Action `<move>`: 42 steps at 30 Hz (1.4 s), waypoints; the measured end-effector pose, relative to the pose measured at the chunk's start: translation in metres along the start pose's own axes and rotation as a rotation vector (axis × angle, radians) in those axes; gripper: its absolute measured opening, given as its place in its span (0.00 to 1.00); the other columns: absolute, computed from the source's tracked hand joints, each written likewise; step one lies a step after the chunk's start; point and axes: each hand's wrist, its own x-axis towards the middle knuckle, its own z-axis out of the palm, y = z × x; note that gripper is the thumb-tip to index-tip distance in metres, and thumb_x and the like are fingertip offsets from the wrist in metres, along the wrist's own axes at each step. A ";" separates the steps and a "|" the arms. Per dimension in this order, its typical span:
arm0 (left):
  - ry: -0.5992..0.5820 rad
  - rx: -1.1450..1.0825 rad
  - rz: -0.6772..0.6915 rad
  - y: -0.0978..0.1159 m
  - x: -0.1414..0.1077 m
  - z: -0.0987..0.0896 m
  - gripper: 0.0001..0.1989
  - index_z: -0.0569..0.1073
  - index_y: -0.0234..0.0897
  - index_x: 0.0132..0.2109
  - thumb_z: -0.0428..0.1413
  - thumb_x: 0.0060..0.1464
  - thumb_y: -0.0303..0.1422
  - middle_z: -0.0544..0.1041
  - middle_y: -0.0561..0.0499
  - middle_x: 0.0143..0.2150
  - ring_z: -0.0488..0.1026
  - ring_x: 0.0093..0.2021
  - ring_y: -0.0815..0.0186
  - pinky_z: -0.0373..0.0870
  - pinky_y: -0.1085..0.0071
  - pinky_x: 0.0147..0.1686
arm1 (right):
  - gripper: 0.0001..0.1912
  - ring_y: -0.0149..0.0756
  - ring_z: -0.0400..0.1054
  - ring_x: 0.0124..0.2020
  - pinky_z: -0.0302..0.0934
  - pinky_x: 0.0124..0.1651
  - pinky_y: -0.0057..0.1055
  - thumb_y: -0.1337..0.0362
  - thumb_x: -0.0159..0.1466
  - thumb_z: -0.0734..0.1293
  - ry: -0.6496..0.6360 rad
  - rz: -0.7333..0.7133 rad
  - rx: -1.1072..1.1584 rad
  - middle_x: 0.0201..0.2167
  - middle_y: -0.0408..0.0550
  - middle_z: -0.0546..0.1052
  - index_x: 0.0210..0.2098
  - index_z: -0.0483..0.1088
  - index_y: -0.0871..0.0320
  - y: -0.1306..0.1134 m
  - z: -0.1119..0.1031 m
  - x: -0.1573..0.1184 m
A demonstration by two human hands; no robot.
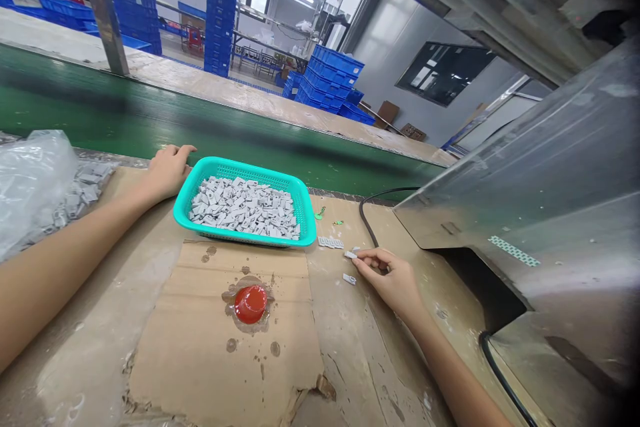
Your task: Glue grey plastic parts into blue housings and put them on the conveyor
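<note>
My left hand (171, 170) rests at the left rim of a turquoise basket (306, 217), its fingers apart and nothing visible in them. Small grey plastic parts (243, 208) fill the basket. To the right, my right hand (387, 273) pinches one small grey part (351, 255) between thumb and fingertips, just above the table. Another loose grey part (349, 279) lies below it, and a short row of grey parts (331, 242) sits between basket and hand. A red cup-like object (251, 303) stands on wet-spotted cardboard (200, 360) in front of the basket.
At the left, a clear plastic bag (37, 180) lies over more grey parts. Behind the table runs a green conveyor belt (240, 150). A metal machine housing (525, 213) with a black cable (367, 220) stands on the right. Blue crates (330, 77) are stacked beyond.
</note>
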 end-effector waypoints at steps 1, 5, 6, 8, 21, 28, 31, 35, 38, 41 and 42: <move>0.002 -0.001 0.000 0.000 0.000 0.000 0.22 0.56 0.32 0.56 0.40 0.55 0.31 0.64 0.37 0.46 0.63 0.47 0.50 0.61 0.57 0.43 | 0.10 0.31 0.61 0.22 0.56 0.25 0.28 0.59 0.54 0.64 0.001 -0.004 0.001 0.20 0.44 0.69 0.27 0.71 0.60 0.000 -0.001 0.000; 0.007 -0.006 -0.009 -0.001 0.001 0.002 0.21 0.57 0.33 0.56 0.40 0.54 0.31 0.65 0.39 0.45 0.63 0.46 0.50 0.60 0.56 0.43 | 0.09 0.32 0.60 0.22 0.56 0.25 0.29 0.60 0.53 0.66 0.041 -0.019 0.009 0.20 0.43 0.68 0.30 0.71 0.59 -0.010 -0.010 -0.001; 0.008 -0.007 -0.010 -0.001 0.001 0.002 0.22 0.57 0.33 0.56 0.40 0.54 0.30 0.65 0.39 0.45 0.63 0.46 0.50 0.60 0.56 0.43 | 0.08 0.32 0.60 0.22 0.56 0.25 0.30 0.60 0.54 0.65 0.053 -0.026 0.017 0.20 0.43 0.68 0.29 0.71 0.59 -0.015 -0.012 -0.002; 0.013 -0.009 -0.010 -0.001 0.001 0.002 0.22 0.57 0.32 0.56 0.40 0.54 0.30 0.64 0.38 0.46 0.63 0.46 0.51 0.60 0.57 0.44 | 0.08 0.32 0.61 0.23 0.57 0.26 0.30 0.61 0.56 0.64 0.064 -0.048 0.042 0.20 0.44 0.69 0.24 0.70 0.58 -0.032 -0.014 -0.003; 0.113 -0.023 -0.009 -0.003 0.004 0.011 0.23 0.60 0.34 0.55 0.42 0.51 0.30 0.65 0.36 0.46 0.63 0.48 0.51 0.62 0.60 0.43 | 0.08 0.29 0.67 0.27 0.61 0.29 0.25 0.73 0.57 0.61 -0.094 -0.473 -0.025 0.24 0.45 0.73 0.26 0.71 0.62 -0.126 0.027 0.075; 0.165 -0.086 0.000 -0.006 0.005 0.016 0.22 0.63 0.34 0.52 0.43 0.49 0.28 0.67 0.37 0.44 0.65 0.46 0.52 0.63 0.58 0.43 | 0.19 0.26 0.68 0.24 0.62 0.27 0.24 0.62 0.64 0.55 -0.238 -0.628 -0.081 0.20 0.39 0.70 0.24 0.69 0.65 -0.128 0.054 0.101; 0.247 -0.122 -0.012 0.000 0.006 -0.001 0.21 0.63 0.33 0.52 0.45 0.48 0.26 0.66 0.38 0.46 0.62 0.50 0.54 0.60 0.60 0.48 | 0.10 0.29 0.68 0.22 0.63 0.25 0.25 0.70 0.58 0.62 -0.184 -0.602 -0.042 0.20 0.42 0.73 0.22 0.70 0.62 -0.128 0.053 0.103; 0.450 -0.284 0.119 0.036 -0.006 -0.052 0.20 0.63 0.35 0.51 0.45 0.49 0.25 0.61 0.43 0.52 0.56 0.55 0.60 0.53 0.62 0.54 | 0.10 0.31 0.70 0.27 0.66 0.28 0.26 0.76 0.55 0.61 -0.036 -0.545 0.065 0.25 0.45 0.76 0.26 0.71 0.60 -0.139 0.031 0.092; 0.042 -0.692 0.381 0.076 -0.029 -0.085 0.13 0.67 0.37 0.45 0.49 0.50 0.30 0.69 0.48 0.44 0.66 0.45 0.63 0.64 0.65 0.44 | 0.09 0.32 0.70 0.31 0.66 0.33 0.28 0.76 0.55 0.62 0.120 -0.591 0.198 0.27 0.45 0.75 0.27 0.70 0.58 -0.155 0.005 0.071; -0.632 -1.109 0.440 0.105 -0.053 -0.098 0.09 0.70 0.35 0.38 0.49 0.52 0.33 0.73 0.51 0.34 0.70 0.34 0.69 0.68 0.71 0.37 | 0.12 0.32 0.69 0.31 0.66 0.34 0.31 0.78 0.55 0.62 0.284 -0.736 0.245 0.29 0.45 0.75 0.29 0.71 0.56 -0.167 -0.015 0.047; -0.762 -1.218 0.406 0.111 -0.059 -0.098 0.08 0.71 0.35 0.36 0.50 0.52 0.32 0.73 0.51 0.32 0.70 0.32 0.71 0.68 0.73 0.35 | 0.13 0.32 0.69 0.30 0.66 0.34 0.31 0.79 0.54 0.62 0.304 -0.774 0.247 0.29 0.45 0.75 0.30 0.71 0.55 -0.169 -0.019 0.040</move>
